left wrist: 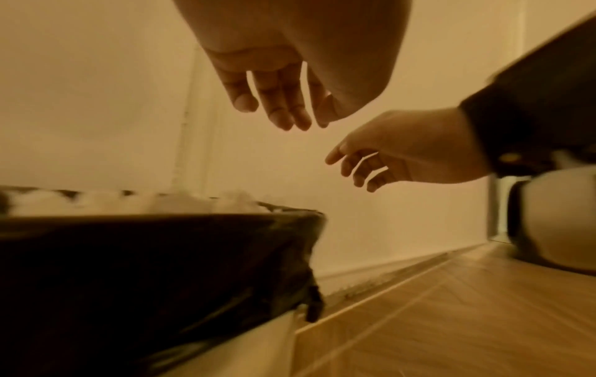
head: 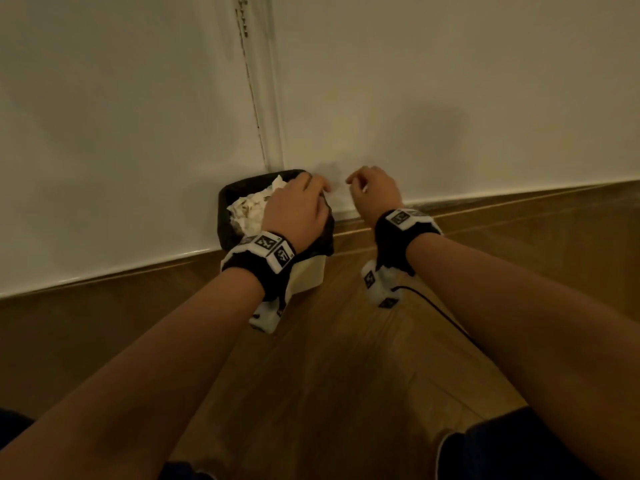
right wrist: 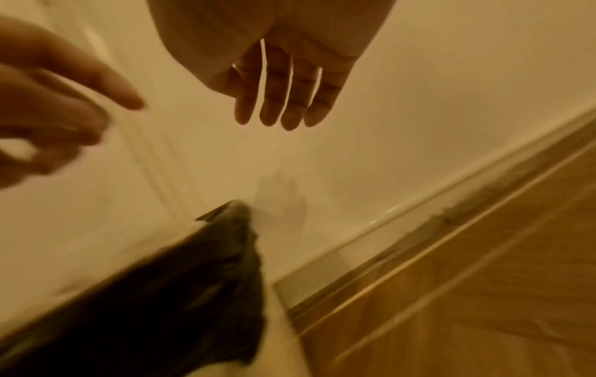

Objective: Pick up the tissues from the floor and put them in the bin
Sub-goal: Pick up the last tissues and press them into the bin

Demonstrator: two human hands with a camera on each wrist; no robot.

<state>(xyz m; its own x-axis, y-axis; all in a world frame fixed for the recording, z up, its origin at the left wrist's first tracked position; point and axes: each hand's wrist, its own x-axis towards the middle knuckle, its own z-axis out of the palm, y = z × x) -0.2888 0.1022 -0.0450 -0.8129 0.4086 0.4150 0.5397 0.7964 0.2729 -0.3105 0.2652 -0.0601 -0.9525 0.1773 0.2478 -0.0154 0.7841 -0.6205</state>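
A white bin with a black liner [head: 223, 206] stands on the floor in the corner of the wall. Crumpled white tissues [head: 250, 210] fill it up to the rim. My left hand [head: 313, 192] hovers over the bin's right side, fingers loose and holding nothing. In the left wrist view its fingers [left wrist: 283, 112] hang straight above the liner [left wrist: 161, 255] and the tissues [left wrist: 129, 201]. My right hand [head: 360, 183] is just right of the bin, close to the wall and empty. The right wrist view shows its fingers [right wrist: 280, 109] straight, beside the liner's corner [right wrist: 206, 275].
White walls meet in a corner [head: 273, 147] right behind the bin. A skirting edge [head: 519, 199] runs along the wood floor [head: 346, 358]. A black cable [head: 446, 320] trails from my right wristband across the floor. My knees show at the bottom edge.
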